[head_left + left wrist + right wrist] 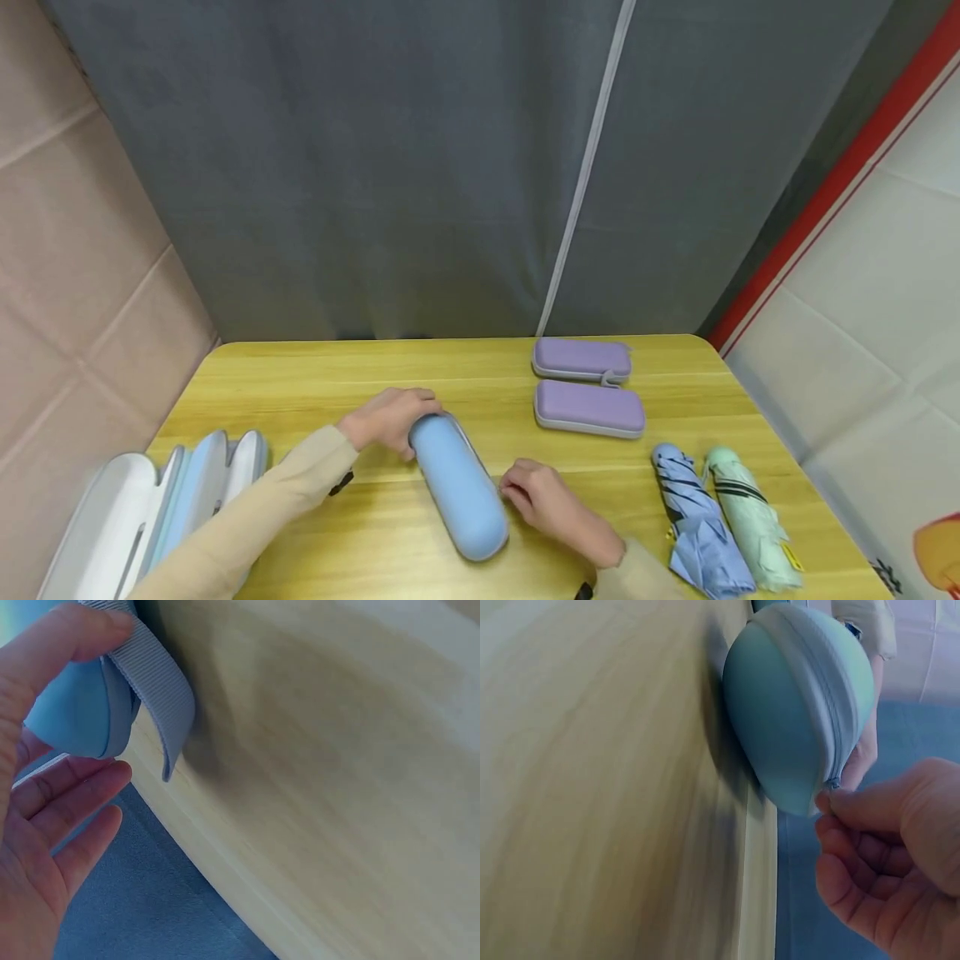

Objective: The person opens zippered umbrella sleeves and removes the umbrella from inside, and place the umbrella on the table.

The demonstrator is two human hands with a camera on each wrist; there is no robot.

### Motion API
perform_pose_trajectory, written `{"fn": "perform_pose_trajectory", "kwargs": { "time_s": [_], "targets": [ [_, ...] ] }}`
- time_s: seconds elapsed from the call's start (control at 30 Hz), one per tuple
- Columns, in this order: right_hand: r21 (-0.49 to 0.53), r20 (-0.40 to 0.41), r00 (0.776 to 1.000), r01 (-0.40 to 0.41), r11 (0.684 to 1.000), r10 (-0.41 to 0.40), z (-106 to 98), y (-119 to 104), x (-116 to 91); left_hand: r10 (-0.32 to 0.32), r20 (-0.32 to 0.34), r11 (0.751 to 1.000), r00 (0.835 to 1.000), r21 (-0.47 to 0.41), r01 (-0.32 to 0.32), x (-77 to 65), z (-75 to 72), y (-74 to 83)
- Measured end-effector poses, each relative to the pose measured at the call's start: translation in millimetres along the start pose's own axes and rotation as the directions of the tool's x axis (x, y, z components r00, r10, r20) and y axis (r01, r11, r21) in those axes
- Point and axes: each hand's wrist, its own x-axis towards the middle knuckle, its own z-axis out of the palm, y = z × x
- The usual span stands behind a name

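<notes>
A light blue zippered hard case (459, 487) lies slantwise on the wooden table between the two hands. My left hand (397, 417) grips its far end. In the left wrist view the thumb presses on the grey ribbed strap (161, 697), and the other fingers are on the opposite side of the case. At the case's right side is my right hand (546, 498), its thumb and forefinger pinching the small zipper pull (832, 784). The zipper band (810, 682) runs along the case's edge; the parts of the pull under the fingertips are hidden.
Two purple zippered cases (588, 407) lie at the back right. A folded blue umbrella (701, 525) and a mint green umbrella (752, 518) lie at the right. Several white, grey and blue cases (168, 504) stand in a row at the left. A grey curtain (375, 183) hangs behind the table.
</notes>
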Motion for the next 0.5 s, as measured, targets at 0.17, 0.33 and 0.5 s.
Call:
{"fn": "perform_pose_trajectory", "kwargs": {
  "time_s": [0.17,0.33,0.5],
  "targets": [
    [-0.009,-0.016,1.000,0.011,1.000,-0.011,-8,1,-9,-0.010,-0.027,1.000,1.000,-0.011,0.010,-3.1,2.4,1.3],
    [-0.018,-0.005,0.999,0.034,0.999,-0.035,-15,2,-18,0.007,-0.063,1.000,0.998,0.004,-0.007,-5.7,5.0,1.6],
    [-0.023,0.003,1.000,0.005,1.000,-0.005,-20,2,-28,0.005,-0.095,1.000,0.995,-0.013,-0.007,-10.0,7.9,2.6]
  ]
}}
